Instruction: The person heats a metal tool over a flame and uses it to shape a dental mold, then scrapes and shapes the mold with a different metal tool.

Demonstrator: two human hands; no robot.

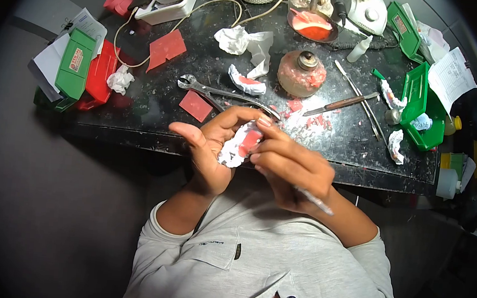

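In front of my chest, just over the table's front edge, my left hand (214, 155) is closed around a white plaster dental cast (230, 155). A patch of pink wax (250, 143) covers part of the cast. My right hand (301, 168) grips a slim tool (315, 200) whose pale handle sticks out below the palm; its working tip is hidden. The right fingers rest close against the waxed side of the cast. Behind my hands lie large metal pliers (214, 91), a wooden-handled knife (340, 104) and another waxed plaster cast (247, 83).
A glass spirit lamp (299, 80) stands mid-table, with wax shavings (314, 120) before it. Pink wax sheets (196, 106) lie left. Behind is a pan of red wax (316, 32). Green boxes (414, 95) and several plaster pieces sit right; a red box (101, 76) stands left.
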